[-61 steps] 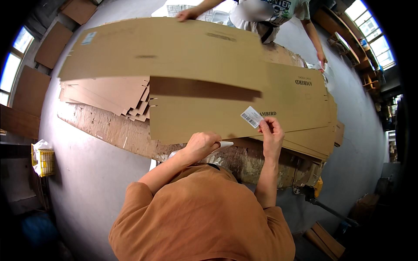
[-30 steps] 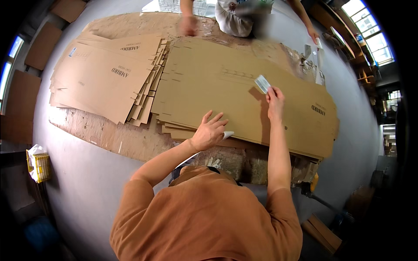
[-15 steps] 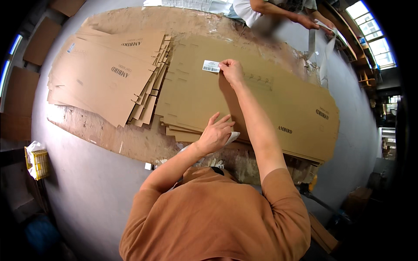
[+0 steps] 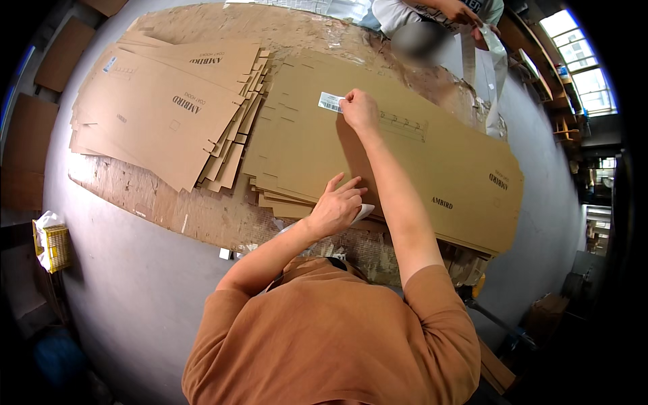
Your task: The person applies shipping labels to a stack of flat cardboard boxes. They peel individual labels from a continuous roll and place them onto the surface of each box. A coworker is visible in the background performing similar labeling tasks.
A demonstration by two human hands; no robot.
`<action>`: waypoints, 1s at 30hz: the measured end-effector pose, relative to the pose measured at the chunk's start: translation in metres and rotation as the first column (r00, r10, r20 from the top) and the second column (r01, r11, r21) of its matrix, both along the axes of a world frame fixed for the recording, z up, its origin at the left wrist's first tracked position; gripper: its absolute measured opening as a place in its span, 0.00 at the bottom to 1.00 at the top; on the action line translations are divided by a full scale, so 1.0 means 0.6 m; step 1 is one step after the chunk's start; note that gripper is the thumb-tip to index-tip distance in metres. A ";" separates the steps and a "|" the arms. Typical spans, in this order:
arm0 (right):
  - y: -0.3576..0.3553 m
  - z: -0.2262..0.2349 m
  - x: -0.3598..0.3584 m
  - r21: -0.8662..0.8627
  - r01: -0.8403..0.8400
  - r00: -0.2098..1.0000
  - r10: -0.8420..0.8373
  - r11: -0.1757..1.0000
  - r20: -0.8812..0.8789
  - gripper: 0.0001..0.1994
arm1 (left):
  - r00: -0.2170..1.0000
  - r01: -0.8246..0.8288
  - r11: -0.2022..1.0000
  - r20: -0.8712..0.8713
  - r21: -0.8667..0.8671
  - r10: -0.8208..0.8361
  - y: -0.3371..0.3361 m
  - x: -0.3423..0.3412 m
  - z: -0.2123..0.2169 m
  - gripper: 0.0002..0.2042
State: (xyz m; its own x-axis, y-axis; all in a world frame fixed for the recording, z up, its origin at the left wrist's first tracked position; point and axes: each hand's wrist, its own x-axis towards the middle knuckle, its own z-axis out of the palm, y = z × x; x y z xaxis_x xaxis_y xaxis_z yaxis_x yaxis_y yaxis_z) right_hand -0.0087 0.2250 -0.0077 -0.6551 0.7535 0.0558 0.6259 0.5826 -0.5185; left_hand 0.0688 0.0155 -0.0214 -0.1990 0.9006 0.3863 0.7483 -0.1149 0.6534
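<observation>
A white barcode label (image 4: 329, 102) lies on the upper flat cardboard sheet (image 4: 297, 135) of a stack in front of me. With fingertips pinched together, my right hand (image 4: 361, 110) covers the label's right end. Nearer to me, my left hand (image 4: 336, 208) is over the sheet's front edge, its fingers partly spread above the cardboard. A folded white paper (image 4: 363, 213) sticks out from under that hand's fingers, held low in the hand; its hidden part cannot be made out.
Another fanned pile of flat cardboard (image 4: 148, 115) lies at the left of the worn table (image 4: 158, 199). Across the table a person (image 4: 466, 15) handles a long white strip (image 4: 496, 74). A yellow basket (image 4: 58, 248) with white material stands at the far left.
My right fingertips now cover slightly more of the label's right end. My left hand stays almost where it was. Across the table, the other person's hands and white strip have shifted.
</observation>
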 end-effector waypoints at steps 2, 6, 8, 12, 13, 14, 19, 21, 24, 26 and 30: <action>-0.006 0.009 -0.001 0.122 0.042 0.993 -0.055 0.992 0.101 0.18 | 1.000 -0.004 1.000 -0.003 0.001 0.004 0.000 -0.001 0.001 0.03; -0.023 0.053 0.018 0.139 -0.152 0.983 0.135 0.979 0.126 0.26 | 0.999 -0.045 0.999 0.003 0.021 0.045 -0.003 0.002 -0.003 0.02; -0.036 0.028 0.036 0.382 -0.399 0.914 0.395 0.834 0.094 0.29 | 0.999 -0.040 0.999 -0.003 0.020 0.040 0.001 0.005 0.001 0.01; -0.065 -0.018 0.051 0.382 -0.474 0.879 0.401 0.793 0.259 0.34 | 1.000 -0.017 1.000 -0.023 0.001 0.017 -0.002 0.005 0.008 0.03; -0.054 -0.015 0.056 0.360 -0.422 0.898 0.330 0.832 0.291 0.35 | 0.998 -0.036 0.999 -0.043 0.018 0.037 -0.002 0.004 0.003 0.02; -0.041 -0.009 0.069 0.340 -0.356 0.914 0.248 0.870 0.322 0.36 | 0.997 -0.043 0.998 -0.066 0.035 0.045 -0.003 0.004 -0.001 0.02; 0.046 0.004 0.281 0.192 -0.125 0.976 0.086 0.973 0.198 0.32 | 0.999 -0.032 0.998 -0.041 -0.047 0.030 -0.001 0.006 -0.006 0.04; 0.082 0.004 0.405 0.191 0.054 0.994 -0.072 0.980 0.087 0.29 | 0.999 -0.039 0.998 -0.030 -0.050 0.037 0.002 0.009 -0.002 0.04; 0.136 0.002 0.614 0.179 0.400 0.912 -0.410 0.899 0.020 0.27 | 0.998 -0.045 0.997 -0.049 -0.060 0.042 0.005 0.004 -0.008 0.08; 0.168 0.012 0.740 0.208 0.595 0.790 -0.613 0.776 0.027 0.27 | 0.996 -0.052 0.998 -0.072 -0.041 0.049 0.007 0.007 -0.011 0.09; 0.210 0.042 0.909 0.263 0.794 0.516 -0.837 0.547 0.184 0.27 | 0.993 -0.114 0.992 -0.029 -0.054 0.112 0.016 0.026 0.008 0.07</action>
State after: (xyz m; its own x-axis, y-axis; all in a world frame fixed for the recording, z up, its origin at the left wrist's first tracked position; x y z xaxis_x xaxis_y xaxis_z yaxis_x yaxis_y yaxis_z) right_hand 0.5368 0.3511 0.0172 0.2428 0.9613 0.1304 0.9520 -0.2102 -0.2226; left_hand 0.0844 0.0253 -0.0169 -0.2914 0.8932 0.3424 0.7714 0.0077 0.6364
